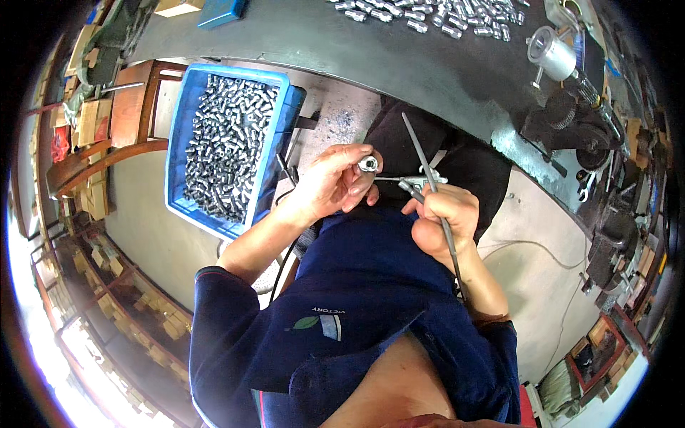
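Observation:
Above my lap, my left hand [335,178] pinches a small shiny metal fitting [367,164] between thumb and fingers. Its round, hollow end faces up. To the right, my right hand [451,214] is closed around a long thin grey rod [415,143], tapered like a round file. The rod slants across the palm and runs down past the wrist. A second short metal piece [409,188] sticks out by the fingers of my right hand, apart from the left hand's fitting. Behind that hand, a silvery metal tool [435,175] lies over the dark cloth, partly hidden.
A blue plastic crate [173,143] full of small metal fittings stands at the left, beside a wooden chair [135,107]. On the dark workbench [321,50] ahead lie many loose fittings [451,31]. A metal clamping device [553,53] occupies the bench's right side.

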Demonstrator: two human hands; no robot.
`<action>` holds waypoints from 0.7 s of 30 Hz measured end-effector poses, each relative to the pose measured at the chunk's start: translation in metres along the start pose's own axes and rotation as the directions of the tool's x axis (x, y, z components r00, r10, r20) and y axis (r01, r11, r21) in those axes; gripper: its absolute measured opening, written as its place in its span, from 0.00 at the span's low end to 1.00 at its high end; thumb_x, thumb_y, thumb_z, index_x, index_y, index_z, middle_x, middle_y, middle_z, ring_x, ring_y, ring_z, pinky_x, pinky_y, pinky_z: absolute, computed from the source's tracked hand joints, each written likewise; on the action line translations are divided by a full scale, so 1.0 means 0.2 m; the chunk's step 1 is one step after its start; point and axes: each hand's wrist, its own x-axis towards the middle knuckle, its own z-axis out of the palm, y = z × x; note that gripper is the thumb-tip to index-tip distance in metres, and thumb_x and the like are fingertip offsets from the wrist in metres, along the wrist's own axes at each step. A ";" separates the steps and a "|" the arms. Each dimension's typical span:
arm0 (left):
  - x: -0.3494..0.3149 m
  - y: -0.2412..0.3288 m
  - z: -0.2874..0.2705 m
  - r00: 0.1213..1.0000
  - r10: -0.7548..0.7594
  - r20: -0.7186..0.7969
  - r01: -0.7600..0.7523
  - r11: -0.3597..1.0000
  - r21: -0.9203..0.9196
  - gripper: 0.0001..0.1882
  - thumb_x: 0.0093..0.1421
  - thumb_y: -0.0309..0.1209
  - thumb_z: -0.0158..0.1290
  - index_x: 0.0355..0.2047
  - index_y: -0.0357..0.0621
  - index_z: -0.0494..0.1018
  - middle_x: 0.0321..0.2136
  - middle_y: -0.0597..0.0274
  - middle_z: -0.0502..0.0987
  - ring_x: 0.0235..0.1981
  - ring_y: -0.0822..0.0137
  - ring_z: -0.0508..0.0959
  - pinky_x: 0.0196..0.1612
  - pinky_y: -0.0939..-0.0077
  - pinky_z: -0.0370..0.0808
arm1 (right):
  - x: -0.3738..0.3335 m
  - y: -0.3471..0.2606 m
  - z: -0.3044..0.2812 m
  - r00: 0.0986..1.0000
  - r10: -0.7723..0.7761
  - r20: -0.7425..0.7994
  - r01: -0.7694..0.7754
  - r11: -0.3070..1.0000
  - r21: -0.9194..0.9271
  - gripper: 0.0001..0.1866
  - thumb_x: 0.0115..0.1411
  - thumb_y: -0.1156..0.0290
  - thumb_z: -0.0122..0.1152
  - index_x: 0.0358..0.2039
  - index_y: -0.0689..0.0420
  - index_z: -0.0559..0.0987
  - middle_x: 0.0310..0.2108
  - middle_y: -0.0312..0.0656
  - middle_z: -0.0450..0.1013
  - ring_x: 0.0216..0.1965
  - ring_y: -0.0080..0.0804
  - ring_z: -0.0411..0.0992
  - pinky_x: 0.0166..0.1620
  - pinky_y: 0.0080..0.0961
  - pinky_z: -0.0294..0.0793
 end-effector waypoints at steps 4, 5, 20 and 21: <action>0.01 0.00 -0.01 0.999 -0.027 0.033 0.028 0.999 -0.017 0.22 0.65 0.44 0.40 0.29 0.34 0.69 0.06 0.63 0.63 0.05 0.68 0.63 0.24 0.70 0.70 | 0.02 0.03 0.01 1.000 0.015 0.020 -0.014 0.998 -0.055 0.25 0.50 0.60 0.62 0.11 0.58 0.57 0.10 0.38 0.57 0.12 0.29 0.63 0.20 0.24 0.69; 0.01 0.01 -0.01 0.998 -0.030 0.050 0.031 0.999 -0.023 0.22 0.65 0.44 0.41 0.29 0.34 0.69 0.07 0.62 0.64 0.05 0.68 0.65 0.25 0.69 0.72 | 0.03 0.04 0.01 1.000 0.006 0.029 -0.004 0.998 -0.060 0.23 0.48 0.63 0.61 0.11 0.58 0.57 0.10 0.38 0.56 0.12 0.30 0.63 0.20 0.24 0.68; 0.00 0.09 0.11 0.980 0.164 0.113 -0.199 0.765 0.612 0.10 0.56 0.21 0.55 0.39 0.31 0.72 0.28 0.58 0.77 0.26 0.72 0.78 0.30 0.83 0.75 | -0.03 0.16 0.03 0.984 0.161 0.080 -0.172 0.974 0.151 0.18 0.46 0.72 0.59 0.10 0.58 0.59 0.10 0.36 0.60 0.12 0.26 0.61 0.18 0.21 0.60; 0.00 0.09 0.11 0.978 0.170 0.123 -0.209 0.757 0.619 0.10 0.55 0.20 0.55 0.38 0.31 0.71 0.29 0.58 0.76 0.27 0.70 0.79 0.31 0.82 0.75 | -0.03 0.15 0.05 0.955 0.295 0.032 -0.291 0.911 0.292 0.23 0.50 0.64 0.61 0.10 0.57 0.59 0.11 0.35 0.62 0.14 0.23 0.63 0.19 0.19 0.65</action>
